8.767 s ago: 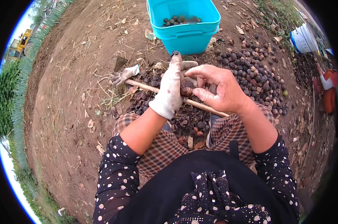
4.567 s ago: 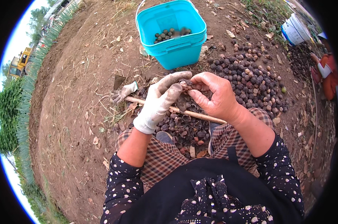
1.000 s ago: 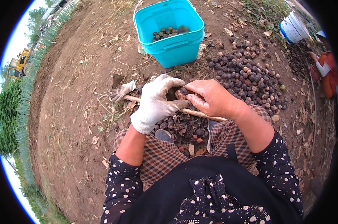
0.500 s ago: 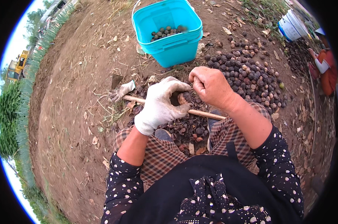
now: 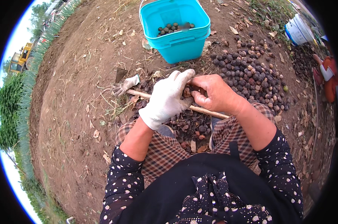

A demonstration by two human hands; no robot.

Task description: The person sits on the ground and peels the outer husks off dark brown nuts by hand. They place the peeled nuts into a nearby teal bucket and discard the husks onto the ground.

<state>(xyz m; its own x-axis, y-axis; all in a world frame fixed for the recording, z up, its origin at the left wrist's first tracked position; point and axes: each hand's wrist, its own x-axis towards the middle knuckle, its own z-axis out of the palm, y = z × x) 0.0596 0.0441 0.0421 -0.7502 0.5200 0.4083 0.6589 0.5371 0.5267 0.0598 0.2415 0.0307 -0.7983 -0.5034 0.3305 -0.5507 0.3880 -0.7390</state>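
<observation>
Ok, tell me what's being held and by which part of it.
A rough brown nut, by its left side, in the gloved left hand; the right hand is at its right edge, contact unclear.

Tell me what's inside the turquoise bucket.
Inside the turquoise bucket, dark round nuts show; one patch is blurred. Its near wall covers whatever lies directly behind it.

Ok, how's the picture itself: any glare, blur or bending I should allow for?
Head view: soft light, no hard shadows on the soil; head view, left edge: pale, washed-out sky, blue fringe; head view, top: a blurred smudge over nuts in the blue bucket; head view, centre: left hand and right hand fairly clear; head view, right: bent, dark rim.
</observation>
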